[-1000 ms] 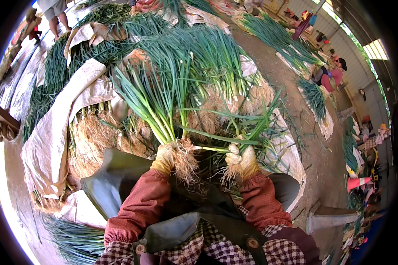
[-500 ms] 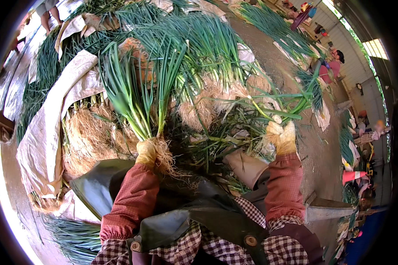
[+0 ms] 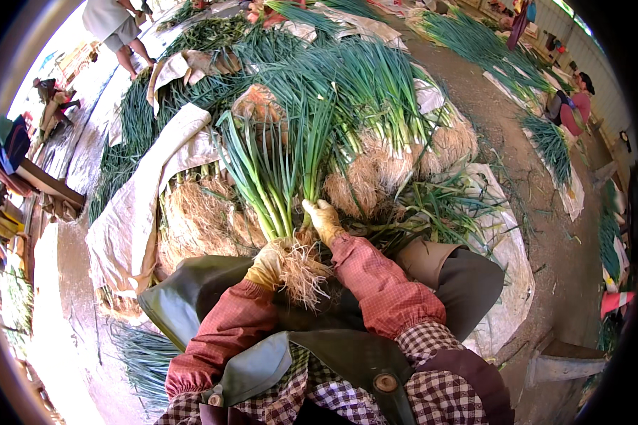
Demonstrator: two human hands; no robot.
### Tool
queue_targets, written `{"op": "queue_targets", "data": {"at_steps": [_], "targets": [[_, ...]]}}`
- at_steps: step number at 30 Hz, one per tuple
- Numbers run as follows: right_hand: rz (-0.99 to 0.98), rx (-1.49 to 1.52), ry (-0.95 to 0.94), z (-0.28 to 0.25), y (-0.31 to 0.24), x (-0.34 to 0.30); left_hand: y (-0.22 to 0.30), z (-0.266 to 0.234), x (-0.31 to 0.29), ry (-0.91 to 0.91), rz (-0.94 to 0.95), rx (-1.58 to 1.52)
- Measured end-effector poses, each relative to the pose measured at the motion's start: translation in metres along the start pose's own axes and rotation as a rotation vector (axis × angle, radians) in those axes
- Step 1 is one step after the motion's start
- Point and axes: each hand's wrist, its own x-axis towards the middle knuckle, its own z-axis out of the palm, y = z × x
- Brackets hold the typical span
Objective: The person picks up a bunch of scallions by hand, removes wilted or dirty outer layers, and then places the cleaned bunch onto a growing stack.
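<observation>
Where the two gloved hands meet, just above the person's lap, stands a bunch of green onions [image 3: 280, 191], upright with its leaves fanning up and away and its pale tangled roots [image 3: 303, 273] hanging down over the dark green apron [image 3: 191, 297]. Left hand [image 3: 266, 263], in a yellowish glove, is closed around the bunch at the base of the stalks, just above the roots. Right hand [image 3: 324, 219], same kind of glove, is closed on the stalks slightly higher, on the bunch's right side, fingers curled round a few of them; the two hands are near each other, the right one above and beside the left. Both forearms wear reddish checked sleeves. Beyond the bunch lies a large heap of green onions [image 3: 361, 92], leaves pointing away from the person, root ends [image 3: 376, 170] facing the person in a pale fringe. Loose cut leaves [image 3: 439, 209] lie scattered to the right of the hands on a whitish sheet [image 3: 507, 248]. To the left, a folded pale tarp [image 3: 131, 219] covers part of another pile with roots showing. Further rows of green onions [image 3: 475, 42] run along the dirt floor [image 3: 532, 170] at upper right, where a person in a red top [image 3: 578, 103] sits. At upper left, someone's legs [image 3: 131, 53] stand beside the piles.
</observation>
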Motion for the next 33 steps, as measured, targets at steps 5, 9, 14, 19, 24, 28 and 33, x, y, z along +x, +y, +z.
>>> {"op": "queue_targets", "data": {"at_steps": [5, 9, 14, 19, 24, 28, 33], "targets": [[0.261, 0.084, 0.039, 0.021, -0.019, -0.044, -0.011, -0.004, -0.021, 0.048, 0.231, 0.251], [0.377, 0.045, -0.155, -0.005, -0.036, -0.055, -0.013, -0.031, 0.000, 0.151, 0.078, 0.032], [-0.349, -0.635, -0.198, 0.032, -0.065, -0.093, -0.036, -0.100, 0.039, 0.311, 0.455, 0.727], [-0.401, -0.628, -0.092, 0.008, -0.084, -0.117, -0.022, -0.022, 0.033, 0.355, 0.238, 0.791], [-0.326, -0.521, -0.024, -0.009, -0.096, -0.093, -0.020, -0.015, 0.031, 0.035, 0.040, -0.219], [-0.724, -0.735, 0.013, -0.012, -0.093, -0.070, -0.007, 0.004, 0.009, -0.065, -0.024, -0.355], [-0.267, -0.034, -0.349, 0.003, -0.073, -0.074, -0.011, -0.008, 0.018, -0.023, 0.015, -0.269]]}}
